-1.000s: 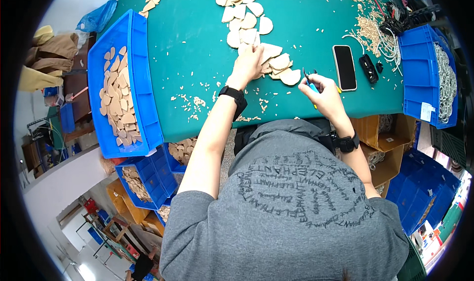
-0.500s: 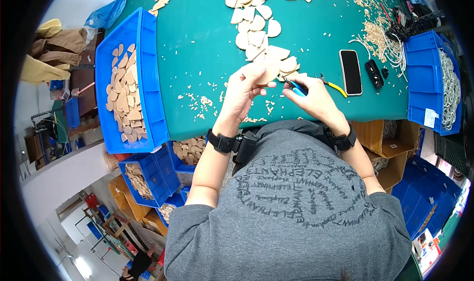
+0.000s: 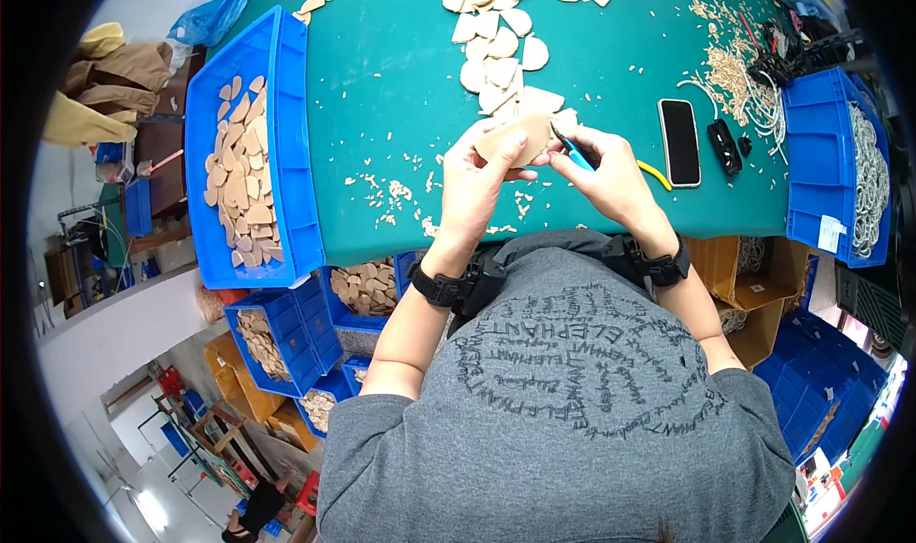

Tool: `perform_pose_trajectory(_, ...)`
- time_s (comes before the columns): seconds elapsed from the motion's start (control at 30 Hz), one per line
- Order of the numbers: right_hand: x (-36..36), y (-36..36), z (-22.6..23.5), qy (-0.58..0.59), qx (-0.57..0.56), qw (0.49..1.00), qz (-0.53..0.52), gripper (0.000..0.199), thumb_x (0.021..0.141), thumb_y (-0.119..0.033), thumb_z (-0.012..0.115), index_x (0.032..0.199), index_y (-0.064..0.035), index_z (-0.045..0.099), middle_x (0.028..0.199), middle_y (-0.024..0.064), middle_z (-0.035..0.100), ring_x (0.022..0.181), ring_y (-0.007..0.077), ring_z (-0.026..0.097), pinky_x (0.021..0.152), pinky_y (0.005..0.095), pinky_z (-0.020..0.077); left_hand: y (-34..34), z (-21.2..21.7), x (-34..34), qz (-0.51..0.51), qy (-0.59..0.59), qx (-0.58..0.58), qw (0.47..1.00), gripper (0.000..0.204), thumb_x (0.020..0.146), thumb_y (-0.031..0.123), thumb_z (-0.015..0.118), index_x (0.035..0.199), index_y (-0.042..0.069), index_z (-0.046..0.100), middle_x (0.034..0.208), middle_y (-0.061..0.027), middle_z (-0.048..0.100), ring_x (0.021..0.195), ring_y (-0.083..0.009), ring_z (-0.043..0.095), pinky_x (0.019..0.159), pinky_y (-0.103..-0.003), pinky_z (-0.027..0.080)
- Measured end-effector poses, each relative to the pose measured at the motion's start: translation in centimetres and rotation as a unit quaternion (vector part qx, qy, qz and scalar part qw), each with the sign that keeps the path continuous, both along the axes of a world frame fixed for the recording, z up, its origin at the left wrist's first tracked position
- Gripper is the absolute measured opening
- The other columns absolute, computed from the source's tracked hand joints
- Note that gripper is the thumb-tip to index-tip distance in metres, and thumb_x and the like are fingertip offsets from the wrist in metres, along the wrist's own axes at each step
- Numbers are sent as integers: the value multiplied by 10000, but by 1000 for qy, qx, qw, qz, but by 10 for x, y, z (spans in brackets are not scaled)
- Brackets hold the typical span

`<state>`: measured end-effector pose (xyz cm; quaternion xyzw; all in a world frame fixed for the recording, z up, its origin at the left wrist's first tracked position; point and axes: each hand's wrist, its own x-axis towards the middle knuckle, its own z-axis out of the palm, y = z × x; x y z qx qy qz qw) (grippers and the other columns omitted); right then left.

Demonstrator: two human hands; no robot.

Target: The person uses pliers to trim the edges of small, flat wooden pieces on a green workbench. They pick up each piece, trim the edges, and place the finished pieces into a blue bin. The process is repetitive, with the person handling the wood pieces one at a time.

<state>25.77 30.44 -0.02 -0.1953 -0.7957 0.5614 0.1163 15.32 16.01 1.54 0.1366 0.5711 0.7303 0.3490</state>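
My left hand (image 3: 485, 178) grips a flat tan piece (image 3: 515, 142) with a rounded edge, thumb on top and fingers beneath. In my right hand (image 3: 611, 178) is a pair of pliers with blue handles (image 3: 576, 154). Their dark jaws meet the right edge of the tan piece; whether they are closed on it I cannot make out. A trail of similar tan pieces (image 3: 500, 71) lies on the green table just beyond my hands. Beside my right hand a yellow-handled tool (image 3: 655, 174) rests on the table, partly covered by the hand.
At the left stands a blue bin (image 3: 286, 161) of tan pieces. A phone (image 3: 679, 142) and a black case (image 3: 723, 144) lie to the right, near a heap of small tan bits (image 3: 730, 73). A blue bin (image 3: 811, 166) of pale cord loops stands at the far right.
The tan piece has turned in my left hand and shows more of its flat face. My right hand has moved slightly right, and the pliers' jaws now reach the piece's edge.
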Motion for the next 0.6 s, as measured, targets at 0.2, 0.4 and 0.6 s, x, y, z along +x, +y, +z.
perform_pose_trajectory(0.2,0,3,6,-13,-22,1000,10,226,807,-207,655,962,-45,678,739,90,656,646,149,610,624,291,482,0,3,2,4,-6,7,1000,329,899,157,639,1142,-49,556,1006,-159,657,797,-216,696,613,-266,588)
perform_pose_trajectory(0.4,-1,6,-1,8,-23,1000,3,228,805,-207,660,949,-31,684,703,73,630,602,108,543,579,274,442,1,4,4,0,-1,20,1000,331,901,149,638,1152,-47,548,1004,-166,658,796,-228,697,605,-269,584)
perform_pose_trajectory(0.6,-1,7,-1,6,-12,1000,7,238,806,-204,660,959,-23,682,660,51,593,581,82,481,541,269,407,2,7,4,-6,17,14,1000,334,903,152,638,1154,-48,545,998,-175,660,795,-237,697,599,-269,578)
